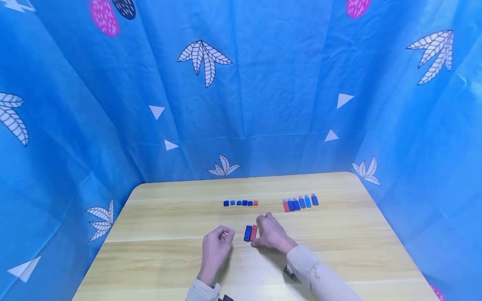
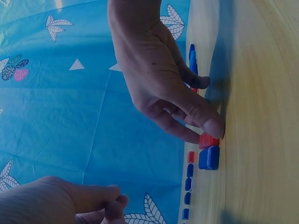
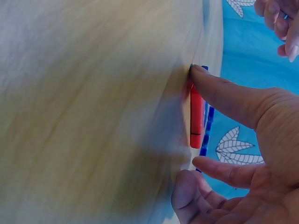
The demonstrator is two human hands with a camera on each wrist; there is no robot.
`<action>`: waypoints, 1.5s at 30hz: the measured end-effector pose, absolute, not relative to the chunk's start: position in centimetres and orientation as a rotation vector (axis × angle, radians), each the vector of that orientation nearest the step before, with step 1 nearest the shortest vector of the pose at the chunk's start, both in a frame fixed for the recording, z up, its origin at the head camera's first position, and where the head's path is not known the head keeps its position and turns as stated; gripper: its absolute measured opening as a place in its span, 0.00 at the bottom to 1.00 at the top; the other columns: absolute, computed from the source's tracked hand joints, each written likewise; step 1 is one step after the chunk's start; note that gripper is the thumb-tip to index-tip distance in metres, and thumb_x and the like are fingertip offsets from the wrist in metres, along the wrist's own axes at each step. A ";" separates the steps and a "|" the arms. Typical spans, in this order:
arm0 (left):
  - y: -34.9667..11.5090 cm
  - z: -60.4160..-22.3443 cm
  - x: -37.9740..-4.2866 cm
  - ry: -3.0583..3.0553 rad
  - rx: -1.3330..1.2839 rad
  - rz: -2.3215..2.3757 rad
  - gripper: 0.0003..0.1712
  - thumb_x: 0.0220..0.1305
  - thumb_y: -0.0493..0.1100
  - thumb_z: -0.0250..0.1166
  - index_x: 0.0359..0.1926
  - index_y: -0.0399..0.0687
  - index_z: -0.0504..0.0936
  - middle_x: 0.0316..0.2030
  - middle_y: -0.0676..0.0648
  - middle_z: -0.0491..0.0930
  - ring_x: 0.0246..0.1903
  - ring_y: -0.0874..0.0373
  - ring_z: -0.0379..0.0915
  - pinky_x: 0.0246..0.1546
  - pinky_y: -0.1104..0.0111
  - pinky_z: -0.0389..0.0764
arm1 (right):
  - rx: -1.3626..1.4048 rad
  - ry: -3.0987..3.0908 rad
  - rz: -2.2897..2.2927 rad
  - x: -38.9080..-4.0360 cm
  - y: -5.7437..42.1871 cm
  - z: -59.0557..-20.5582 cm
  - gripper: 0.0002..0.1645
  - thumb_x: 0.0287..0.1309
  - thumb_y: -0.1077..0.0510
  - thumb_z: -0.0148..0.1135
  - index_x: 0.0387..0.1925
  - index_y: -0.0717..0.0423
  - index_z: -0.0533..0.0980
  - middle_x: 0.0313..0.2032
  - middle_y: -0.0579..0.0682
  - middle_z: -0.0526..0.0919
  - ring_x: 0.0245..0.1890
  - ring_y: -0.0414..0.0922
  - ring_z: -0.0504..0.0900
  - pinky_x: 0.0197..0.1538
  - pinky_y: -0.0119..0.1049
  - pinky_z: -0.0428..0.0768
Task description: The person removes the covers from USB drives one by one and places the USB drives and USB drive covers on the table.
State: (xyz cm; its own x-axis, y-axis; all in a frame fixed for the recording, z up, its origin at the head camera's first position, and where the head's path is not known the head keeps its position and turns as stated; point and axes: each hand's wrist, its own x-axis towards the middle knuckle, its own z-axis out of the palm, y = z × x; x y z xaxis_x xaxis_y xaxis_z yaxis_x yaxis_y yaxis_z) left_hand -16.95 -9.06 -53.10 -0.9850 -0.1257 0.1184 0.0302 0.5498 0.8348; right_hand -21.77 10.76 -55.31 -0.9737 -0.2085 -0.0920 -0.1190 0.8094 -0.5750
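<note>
Side by side on the table lie a red USB stick (image 1: 254,232) and a dark blue USB stick (image 1: 247,233), both seemingly capped. My right hand (image 1: 272,234) spans the red one, with its thumb at the near end and the other fingers spread around the far end. In the right wrist view a gap separates the index fingertip from the red stick (image 3: 196,119); the thumb seems to touch its other end. To the left of the pair, my left hand (image 1: 216,248) hovers with loosely curled fingers, nothing visible in them.
Farther back lies a row of several small blue caps (image 1: 244,202) with a red cap (image 1: 256,203) at its right end. Right of these, several uncapped USB sticks (image 1: 296,204) lie side by side. A blue patterned curtain (image 1: 241,104) surrounds the wooden table (image 1: 169,221).
</note>
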 end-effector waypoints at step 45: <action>-7.1 -51.4 -18.8 -2.669 -0.194 -1.397 0.06 0.67 0.41 0.66 0.41 0.46 0.86 0.32 0.49 0.84 0.26 0.62 0.74 0.27 0.76 0.75 | -0.535 3.009 -0.825 -19.7 10.8 -52.7 0.36 0.62 0.47 0.69 0.62 0.68 0.71 0.55 0.55 0.72 0.48 0.43 0.72 0.46 0.37 0.84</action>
State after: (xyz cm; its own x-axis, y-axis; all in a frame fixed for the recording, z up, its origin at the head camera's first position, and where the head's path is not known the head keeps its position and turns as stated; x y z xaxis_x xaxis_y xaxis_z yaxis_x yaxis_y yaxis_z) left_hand -18.84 -7.12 -51.42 -0.9842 0.0564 0.1678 0.1700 0.5649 0.8074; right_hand -19.66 10.79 -52.69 -0.9426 -0.3150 0.1110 -0.3275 0.8070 -0.4915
